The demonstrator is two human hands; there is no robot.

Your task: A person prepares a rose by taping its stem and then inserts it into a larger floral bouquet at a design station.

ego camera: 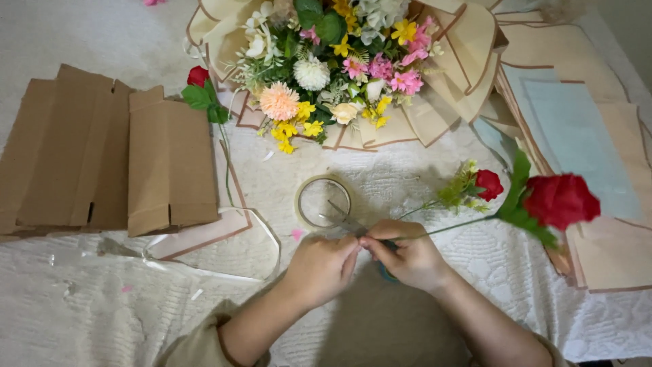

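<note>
My left hand and my right hand meet at the lower middle, fingertips pinched together on the thin green stem end of a red artificial rose. The stem runs right from my fingers to the bloom, which hangs above the beige paper. A smaller red bud with yellow-green sprigs lies beside that stem. A roll of clear tape rests on the white cloth just beyond my hands, with scissors partly over it.
A wrapped bouquet of mixed flowers lies at the top. Flattened cardboard sits at the left, another red rose beside it. Beige and pale blue paper sheets are stacked at the right. Clear film lies at lower left.
</note>
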